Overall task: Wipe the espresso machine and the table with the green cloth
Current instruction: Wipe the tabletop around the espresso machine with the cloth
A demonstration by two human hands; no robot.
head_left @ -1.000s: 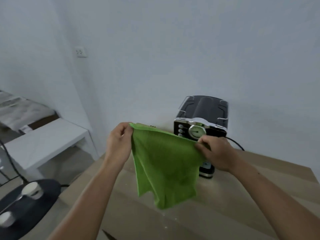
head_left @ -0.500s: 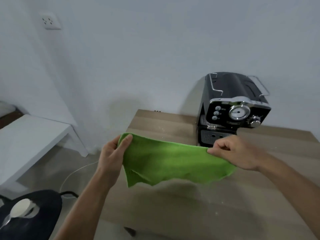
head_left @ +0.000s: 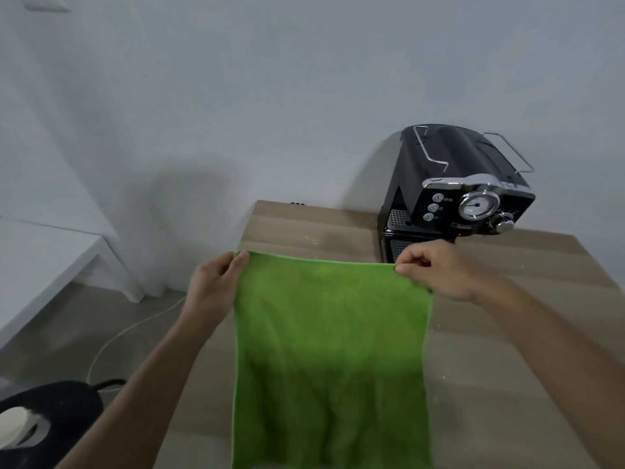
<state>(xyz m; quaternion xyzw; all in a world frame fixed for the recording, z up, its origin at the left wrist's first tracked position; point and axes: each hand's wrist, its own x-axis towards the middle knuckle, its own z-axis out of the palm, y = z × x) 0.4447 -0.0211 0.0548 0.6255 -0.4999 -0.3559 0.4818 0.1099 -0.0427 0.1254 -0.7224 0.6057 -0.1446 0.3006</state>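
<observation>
Fuzzy matt cloth (head_left: 331, 350), glossy plastic/chrome machine (head_left: 453, 194), wood-grain table (head_left: 507, 367)

A low white table (head_left: 44, 252) stands at the left against the white wall (head_left: 270, 79), with a wall socket (head_left: 47, 3) high above it. A white cable (head_left: 135, 328) trails across the grey floor (head_left: 67, 326) towards a black object (head_left: 57, 414) at the lower left.

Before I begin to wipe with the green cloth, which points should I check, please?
1. Left hand pinches one top corner of the green cloth: ok.
2. Right hand pinches the other top corner: ok.
3. Cloth hangs spread, not bunched: ok.
4. Espresso machine stands upright on the table: ok.
5. Table free of crumbs: not ok, pale specks show.
6. Machine cool and switched off: cannot tell.
</observation>
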